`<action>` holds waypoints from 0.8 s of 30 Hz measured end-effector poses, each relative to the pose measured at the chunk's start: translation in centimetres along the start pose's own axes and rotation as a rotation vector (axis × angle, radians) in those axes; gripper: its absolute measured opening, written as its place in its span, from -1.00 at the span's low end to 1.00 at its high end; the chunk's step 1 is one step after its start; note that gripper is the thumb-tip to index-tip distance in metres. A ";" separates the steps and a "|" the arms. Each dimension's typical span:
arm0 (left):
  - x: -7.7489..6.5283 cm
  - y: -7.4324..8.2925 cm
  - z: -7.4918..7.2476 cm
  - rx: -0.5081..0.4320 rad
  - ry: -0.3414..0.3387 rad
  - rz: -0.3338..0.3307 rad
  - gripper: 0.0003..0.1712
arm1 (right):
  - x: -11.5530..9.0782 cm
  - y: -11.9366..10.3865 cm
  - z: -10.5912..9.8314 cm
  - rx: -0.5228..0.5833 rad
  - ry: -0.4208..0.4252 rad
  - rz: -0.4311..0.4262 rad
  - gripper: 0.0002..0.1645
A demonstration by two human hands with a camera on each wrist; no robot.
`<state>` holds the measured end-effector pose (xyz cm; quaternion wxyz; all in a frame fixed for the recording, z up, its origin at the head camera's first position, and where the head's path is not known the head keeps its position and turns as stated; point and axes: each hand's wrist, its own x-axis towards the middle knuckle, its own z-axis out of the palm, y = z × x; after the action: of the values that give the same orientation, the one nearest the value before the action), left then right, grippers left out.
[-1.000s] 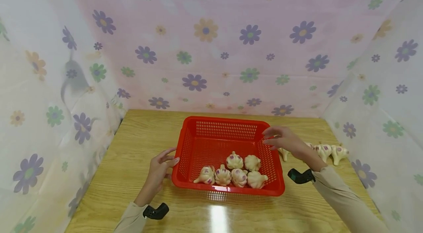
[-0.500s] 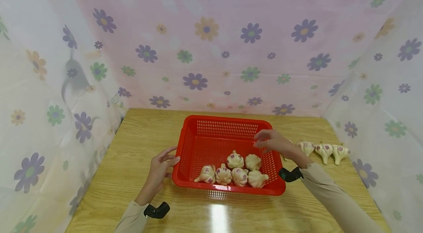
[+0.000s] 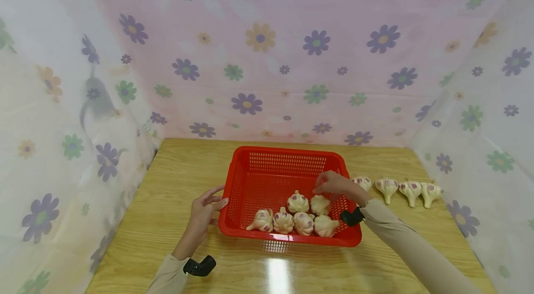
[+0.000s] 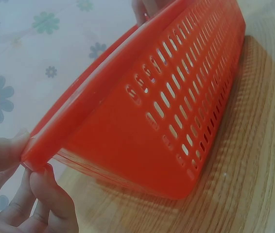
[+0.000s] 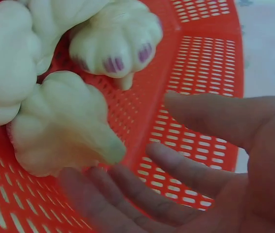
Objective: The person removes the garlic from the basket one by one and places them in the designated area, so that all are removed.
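Observation:
A red plastic basket [image 3: 288, 178] with slotted walls stands on the wooden table. Several garlic bulbs [image 3: 283, 221], cream with purple marks, lie along its near side. My left hand [image 3: 202, 214] pinches the left rim, thumb above and fingers curled beneath; the left wrist view shows those fingers [image 4: 55, 199] under the rim [image 4: 42, 150]. Inside the right part of the basket, my right hand [image 3: 335, 186] hovers with fingers loosely spread and nothing held. Its fingertips lie close beside one garlic bulb [image 5: 62, 124]; whether they touch it I cannot tell.
To the right of the basket, several more garlic bulbs [image 3: 410, 192] lie in a row on the wooden table [image 3: 187, 164]. One bulb [image 3: 362, 183] is close to the basket's right wall. Flower-patterned cloth [image 3: 288, 53] encloses the back and sides.
My right hand has moved left and down, from over the basket's right rim to beside the garlic inside. More of the outside row now shows. The left hand keeps its hold.

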<state>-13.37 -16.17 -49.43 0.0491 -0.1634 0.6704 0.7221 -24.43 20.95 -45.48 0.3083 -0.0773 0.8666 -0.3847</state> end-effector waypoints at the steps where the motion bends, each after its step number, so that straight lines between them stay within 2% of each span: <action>1: -0.1 0.2 0.1 0.002 -0.003 -0.002 -0.46 | 0.2 0.0 0.1 -0.027 -0.006 0.022 -0.73; 5: -0.9 1.3 0.4 0.007 -0.005 0.005 -0.48 | 0.3 -0.2 0.7 -0.142 -0.051 0.071 -0.72; 8: -0.9 1.0 0.5 0.007 0.008 0.013 -0.49 | 0.3 -0.5 1.0 -0.187 -0.091 0.099 -0.73; 10: -0.4 0.3 0.4 0.008 0.017 0.013 -0.49 | 0.5 -0.5 1.2 -0.198 -0.112 0.112 -0.75; 12: -0.1 0.0 0.3 0.008 0.021 0.004 -0.48 | 0.7 -0.5 1.4 -0.209 -0.126 0.110 -0.69; 14: 0.0 0.0 0.2 0.011 0.016 -0.002 -0.47 | 0.9 -0.5 1.5 -0.211 -0.138 0.101 -0.56; 16: 0.0 0.0 0.2 0.016 0.010 -0.005 -0.47 | 1.0 -0.5 1.5 -0.202 -0.147 0.097 -0.52; 22: 0.1 0.0 0.2 0.024 0.011 -0.003 -0.46 | 1.2 -0.3 1.5 -0.169 -0.145 0.110 -0.71; 24: 0.1 0.0 0.2 0.022 0.017 -0.002 -0.46 | 1.1 -0.2 1.5 -0.155 -0.144 0.117 -0.69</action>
<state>-13.45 -15.98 -49.47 0.0458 -0.1697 0.6785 0.7133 -24.44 19.44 -46.66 0.3847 -0.0778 0.8724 -0.2913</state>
